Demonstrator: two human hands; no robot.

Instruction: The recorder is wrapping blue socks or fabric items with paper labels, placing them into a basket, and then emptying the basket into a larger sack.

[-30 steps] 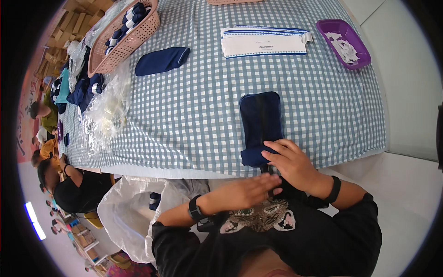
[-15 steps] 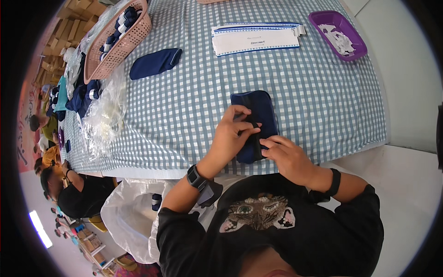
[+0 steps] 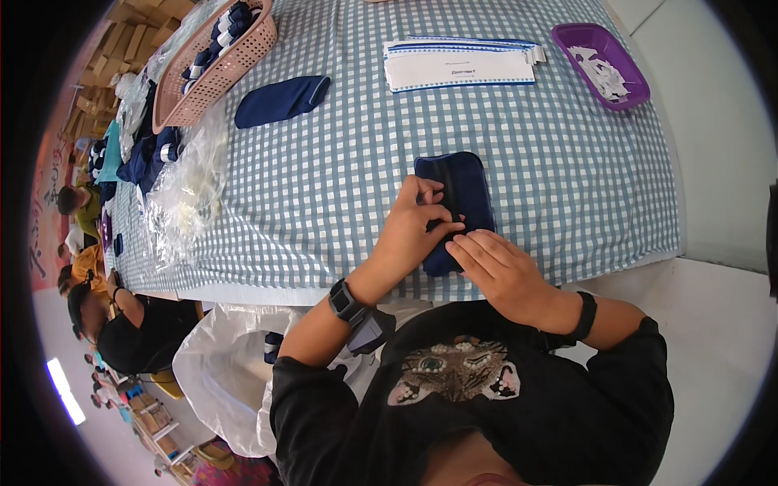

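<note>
A navy folded fabric piece lies on the checked tablecloth in front of me, with a darker band running lengthwise along it. My left hand rests over its left side, thumb and fingers bent in a pinch on the dark band. The right hand lies over the near right part of the fabric, fingers stretched out and side by side, pressing it flat. Its fingertips almost meet the left thumb. Both hands hide part of the fabric. Farther off to the left is a second navy folded piece.
White paper bands with blue edges are stacked at the back. A purple basket of white paper bits stands at far right. At far left are a pink basket of navy rolls and clear plastic. An open plastic bag hangs below the table edge.
The right hand's fingers have gone from bent to stretched out flat on the fabric. My left hand keeps its pinch. The whole view has shifted slightly.
</note>
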